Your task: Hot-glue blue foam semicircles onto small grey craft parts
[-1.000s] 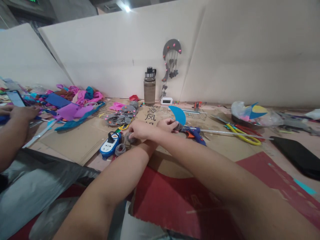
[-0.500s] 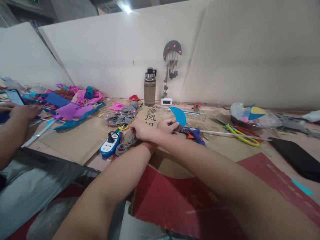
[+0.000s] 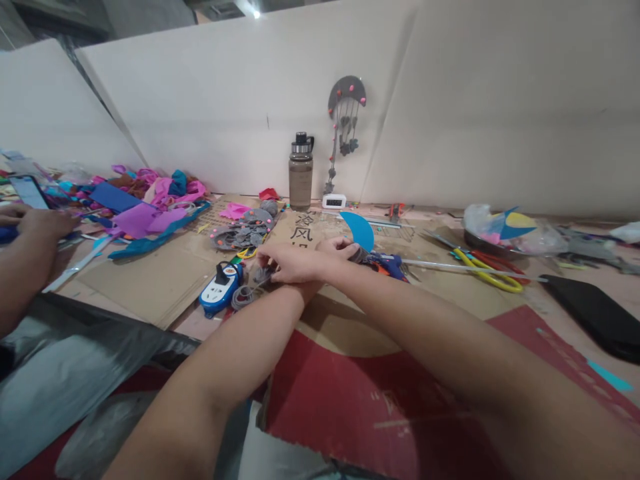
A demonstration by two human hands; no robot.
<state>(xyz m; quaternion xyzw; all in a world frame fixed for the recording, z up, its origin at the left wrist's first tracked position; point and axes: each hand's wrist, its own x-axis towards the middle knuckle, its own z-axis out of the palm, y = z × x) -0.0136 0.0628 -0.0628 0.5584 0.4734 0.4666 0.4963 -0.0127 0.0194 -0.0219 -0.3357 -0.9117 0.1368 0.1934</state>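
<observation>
My forearms cross over the cardboard. My left hand [image 3: 336, 248] lies on the right side of the crossing, its fingers closed at a small dark grey piece [image 3: 359, 254] that is partly hidden. Just beyond it stands a blue crescent [image 3: 358, 230]. A blue glue gun [image 3: 394, 266] with a long clear glue stick [image 3: 450, 267] lies to its right. My right hand [image 3: 286, 261], on the left side, has its fingers curled down over a bundle of grey yarn [image 3: 262, 275]. Loops of grey cord [image 3: 243, 297] lie beside a blue-and-white power strip [image 3: 220, 289].
Grey felt pieces [image 3: 243, 233], a water bottle [image 3: 301, 177] and a small clock [image 3: 334, 201] stand behind. Yellow-handled scissors [image 3: 487, 272], a bowl [image 3: 493, 248] and a black phone [image 3: 590, 313] are at right. Red cardboard [image 3: 340, 400] overhangs the front edge. A co-worker's hand [image 3: 47, 223] is at left.
My right hand has shifted very slightly to the right, its fingers a little further apart from the thumb. My left hand stays at the grey piece.
</observation>
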